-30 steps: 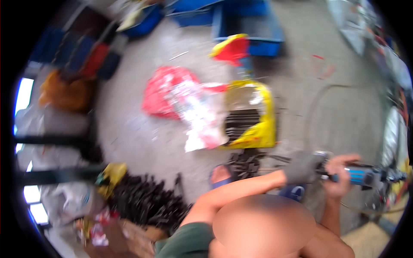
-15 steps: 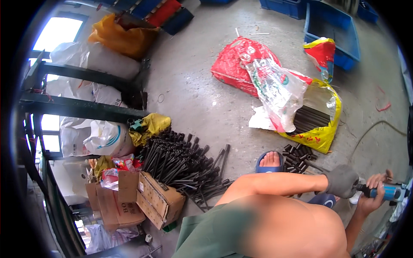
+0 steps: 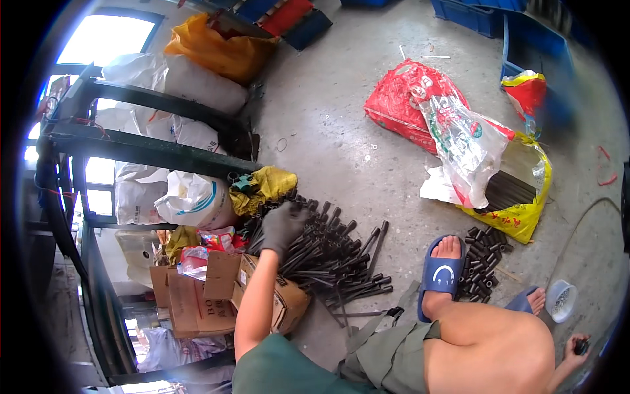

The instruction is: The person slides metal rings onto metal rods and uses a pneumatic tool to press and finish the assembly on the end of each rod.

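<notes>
The left hand, in a grey glove, is at the heap of long black rods on the bare floor. Whether its grip is spread or pinching a rod, I cannot tell from where I stand — the back of the glove hides the fingertips. The right hand, ungloved and out beyond the bent knee, has its fingers curled around a small dark piece, too little exposed to identify.

The rods lie lengthwise, loosely fanned, with wider, socket-like ends mostly uppermost, presumably because ends turned this way are easier to take hold of. Short black tubes, hollow and matt, form a second heap beside the blue sandal; their nearness to the foot suggests a choice made for short reach. A pale round tub, near the right hand, probably keeps its small shiny bits from scattering.

Farther out, a crinkled yellow bag gapes open, its mouth showing more dark tubes laid side by side — likely bagged so as to remain together. A clear printed bag overlaps it and a bulging red bag. Creased cardboard boxes border the rods.
</notes>
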`<state>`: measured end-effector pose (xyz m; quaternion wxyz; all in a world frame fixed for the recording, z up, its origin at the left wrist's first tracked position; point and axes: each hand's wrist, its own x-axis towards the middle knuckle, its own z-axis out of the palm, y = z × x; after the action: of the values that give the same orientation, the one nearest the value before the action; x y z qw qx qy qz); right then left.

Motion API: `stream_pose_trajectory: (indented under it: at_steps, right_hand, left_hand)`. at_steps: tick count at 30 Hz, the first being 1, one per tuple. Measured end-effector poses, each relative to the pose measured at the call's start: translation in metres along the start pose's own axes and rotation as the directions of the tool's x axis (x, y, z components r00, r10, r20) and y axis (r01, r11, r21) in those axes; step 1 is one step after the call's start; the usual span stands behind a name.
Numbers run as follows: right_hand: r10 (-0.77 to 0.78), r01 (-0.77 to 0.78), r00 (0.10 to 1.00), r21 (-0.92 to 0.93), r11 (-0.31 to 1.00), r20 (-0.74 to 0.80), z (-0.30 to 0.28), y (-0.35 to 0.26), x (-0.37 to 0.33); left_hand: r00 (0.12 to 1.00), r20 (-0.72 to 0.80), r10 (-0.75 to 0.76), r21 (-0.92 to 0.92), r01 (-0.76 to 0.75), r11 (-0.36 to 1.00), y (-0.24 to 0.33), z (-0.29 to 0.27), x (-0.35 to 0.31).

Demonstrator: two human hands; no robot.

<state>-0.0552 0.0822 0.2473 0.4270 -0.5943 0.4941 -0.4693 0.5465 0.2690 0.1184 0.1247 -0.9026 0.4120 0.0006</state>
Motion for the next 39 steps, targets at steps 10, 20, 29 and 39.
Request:
stream_pose_trajectory:
  at_steps: [10,20,29,39]
  right_hand:
    - [-0.244,0.376,0.775,-0.115,0.920,0.583,0.080,-0.070,0.029]
    - [0.338,0.287,0.683,-0.663,0.692,0.648,-0.008,-0.081,0.044]
    - [-0.028,0.228,0.876,-0.361,0.904,0.482,0.009,0.196,0.067]
    - [0.278,-0.388,0.880,-0.244,0.889,-0.385,-0.086,0.262,-0.074]
  left_hand:
    - [0.968,-0.059,-0.243,-0.017,0.242,0.970,-0.059,0.058,0.025]
    - [0.860,-0.483,0.166,-0.386,-0.379,0.841,0.166,0.000,-0.004]
    - [0.222,-0.427,0.876,-0.457,-0.889,0.002,0.533,0.009,0.027]
    - [0.355,-0.067,0.933,-0.343,-0.886,0.313,0.618,0.050,0.068]
